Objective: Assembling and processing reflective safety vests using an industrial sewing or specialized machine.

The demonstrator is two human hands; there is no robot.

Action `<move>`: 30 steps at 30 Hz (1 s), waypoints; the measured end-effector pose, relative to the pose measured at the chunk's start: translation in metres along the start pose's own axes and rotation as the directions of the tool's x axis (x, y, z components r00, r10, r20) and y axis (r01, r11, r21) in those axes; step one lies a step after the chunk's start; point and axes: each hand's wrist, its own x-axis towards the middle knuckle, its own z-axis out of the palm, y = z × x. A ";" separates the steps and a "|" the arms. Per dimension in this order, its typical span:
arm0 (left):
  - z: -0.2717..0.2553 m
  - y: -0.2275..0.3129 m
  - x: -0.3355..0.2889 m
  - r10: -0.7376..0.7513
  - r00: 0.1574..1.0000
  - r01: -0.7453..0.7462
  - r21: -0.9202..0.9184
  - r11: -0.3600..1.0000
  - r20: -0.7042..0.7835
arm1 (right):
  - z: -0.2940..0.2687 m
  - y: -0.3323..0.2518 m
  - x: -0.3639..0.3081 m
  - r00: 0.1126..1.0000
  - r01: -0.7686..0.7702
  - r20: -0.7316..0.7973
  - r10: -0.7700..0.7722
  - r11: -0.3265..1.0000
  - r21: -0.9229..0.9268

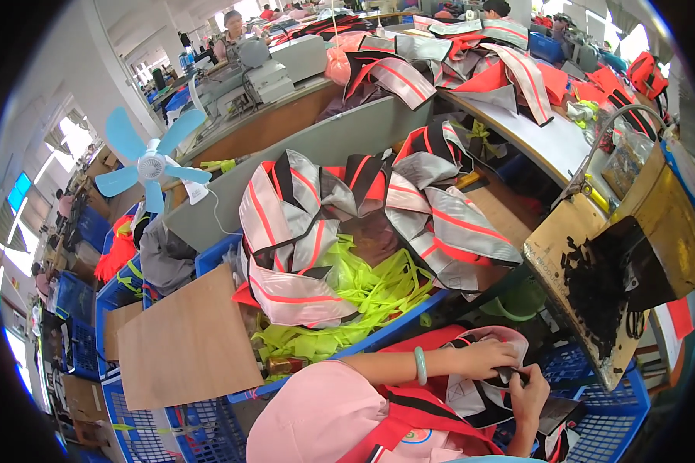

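While the left hand (484, 358), its fingertips partly hidden, grasped a silver-grey fabric piece with black edging (462, 392) at lower right, the right hand (529, 392) pinched this piece at a dark spot too obscured to identify. A pink cloth sleeve (310, 409) was cut off by the lower margin; a blue plastic lattice basket (614, 413) showed only partly, beside the hands.

Fabric (463, 392) under hands (488, 359), strips (363, 282) in crate (394, 326) beyond, board (189, 339) left of strips, fan (153, 164) behind board.
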 end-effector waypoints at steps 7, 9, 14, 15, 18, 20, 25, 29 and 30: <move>-0.040 0.004 0.014 0.058 0.915 0.076 -0.312 0.947 0.400 | -0.020 -0.017 -0.019 0.995 -0.084 0.072 0.072 0.978 0.191; -0.038 0.001 0.011 -0.031 0.986 0.098 -0.420 0.902 0.165 | -0.033 -0.034 -0.017 0.979 -0.182 0.153 0.138 0.928 0.326; -0.075 0.045 0.058 -0.003 0.999 -0.003 -0.158 0.987 -0.038 | -0.047 -0.009 -0.011 0.974 -0.225 0.080 0.213 0.847 0.481; -0.085 0.052 0.067 0.000 1.000 -0.004 -0.153 0.988 -0.026 | -0.052 -0.006 -0.007 0.972 -0.233 0.118 0.202 0.793 0.562; -0.100 0.064 0.086 0.015 1.000 -0.013 -0.118 0.993 0.018 | -0.065 -0.018 0.001 0.947 -0.322 0.196 0.256 0.711 0.625; -0.100 0.064 0.090 0.004 0.998 0.001 -0.079 0.997 0.057 | -0.065 -0.005 0.003 0.978 -0.205 0.096 0.183 0.905 0.372; -0.086 0.050 0.098 -0.106 0.986 0.120 -0.102 0.987 0.131 | -0.055 0.016 0.022 0.982 -0.181 -0.029 0.187 0.973 0.146; -0.077 0.035 0.109 -0.136 0.980 0.174 -0.307 0.936 0.142 | -0.063 0.029 0.025 0.889 0.374 -0.221 -0.402 0.914 -0.156; -0.074 0.032 0.115 -0.173 0.971 0.217 -0.302 0.928 0.166 | -0.062 0.032 0.020 0.978 0.127 -0.187 -0.090 0.972 0.198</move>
